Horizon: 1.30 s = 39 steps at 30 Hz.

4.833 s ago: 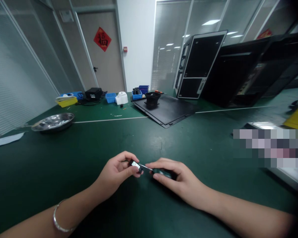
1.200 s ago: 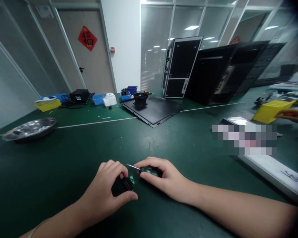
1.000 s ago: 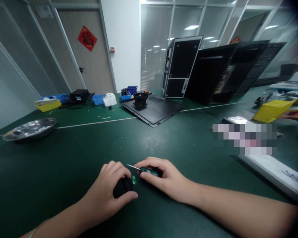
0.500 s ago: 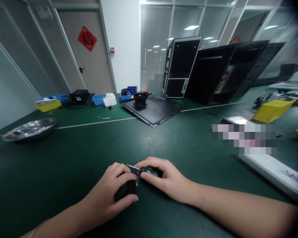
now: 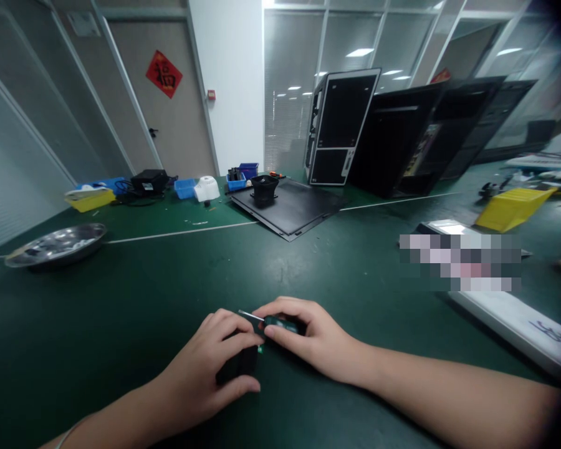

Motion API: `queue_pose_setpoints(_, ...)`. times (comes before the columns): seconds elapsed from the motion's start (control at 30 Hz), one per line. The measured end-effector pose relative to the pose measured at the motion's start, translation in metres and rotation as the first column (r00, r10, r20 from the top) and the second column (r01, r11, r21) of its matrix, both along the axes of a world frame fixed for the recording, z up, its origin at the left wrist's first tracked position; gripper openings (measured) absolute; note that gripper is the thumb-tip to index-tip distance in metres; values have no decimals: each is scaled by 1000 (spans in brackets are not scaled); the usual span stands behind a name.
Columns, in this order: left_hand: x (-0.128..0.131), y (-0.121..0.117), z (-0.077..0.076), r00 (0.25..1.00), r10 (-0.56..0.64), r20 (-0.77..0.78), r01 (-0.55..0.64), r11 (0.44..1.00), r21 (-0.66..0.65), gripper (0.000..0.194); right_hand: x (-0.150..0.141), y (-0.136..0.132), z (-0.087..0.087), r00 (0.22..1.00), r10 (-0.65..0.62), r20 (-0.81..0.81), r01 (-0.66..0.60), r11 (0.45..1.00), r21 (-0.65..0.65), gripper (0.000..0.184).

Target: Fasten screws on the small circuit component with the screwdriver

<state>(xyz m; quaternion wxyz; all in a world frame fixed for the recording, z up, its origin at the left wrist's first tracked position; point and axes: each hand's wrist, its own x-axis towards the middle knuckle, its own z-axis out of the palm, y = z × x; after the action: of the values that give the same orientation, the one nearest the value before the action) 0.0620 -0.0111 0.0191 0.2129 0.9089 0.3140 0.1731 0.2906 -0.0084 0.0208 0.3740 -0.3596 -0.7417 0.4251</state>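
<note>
My left hand [image 5: 222, 355] is closed around a small black boxy part [image 5: 243, 363], with a bit of green showing at its right end. Most of that part is hidden under my fingers, so its exact kind does not show. Just to the right, my right hand [image 5: 308, 333] grips a screwdriver [image 5: 282, 324] by its dark green and black handle. The metal shaft points left, its tip close to the fingers of my left hand. Both hands are low over the dark green tabletop [image 5: 182, 284].
At left lies a metal bowl [image 5: 60, 243] with small things in it. A black panel [image 5: 294, 209] carries a black funnel-shaped part [image 5: 264, 187]. Behind stands a computer case [image 5: 341, 125]. On the right are a long white box [image 5: 518, 318] and a yellow bin [image 5: 517, 209].
The black part in my left hand has turned slightly and the left fingers have shifted a little. My right hand and the screwdriver stay practically where they were.
</note>
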Motion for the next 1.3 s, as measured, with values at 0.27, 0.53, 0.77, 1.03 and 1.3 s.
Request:
queue_pose_setpoints(0.27, 0, 0, -3, 1000, 0, 25, 0, 1000, 28, 37, 0, 0, -1, 1000, 0, -8, 0, 1000, 8, 22)
queue_pose_setpoints(0.53, -2, 1, -1, 995, -98, 11, 98, 995, -30, 40, 0, 0, -1, 1000, -6, -1, 6, 1000, -3, 22)
queue_pose_setpoints(0.77, 2, -1, 7, 999, 49, 6, -49, 999, -19, 53, 0, 0, -1, 1000, -3, 14, 3, 1000, 21, 20)
queue_pose_setpoints(1.03, 1, 1, 3, 989, 147, -6, -147, 987, -57, 30, -3, -7, 0, 983, -13, 183, -1, 997, 80, 29)
queue_pose_setpoints(1.3, 0, 6, 1, 919, 377, 113, -357, 920, -164, 35, -3, -13, 3, 943, -14, 334, -27, 993, 118, 46)
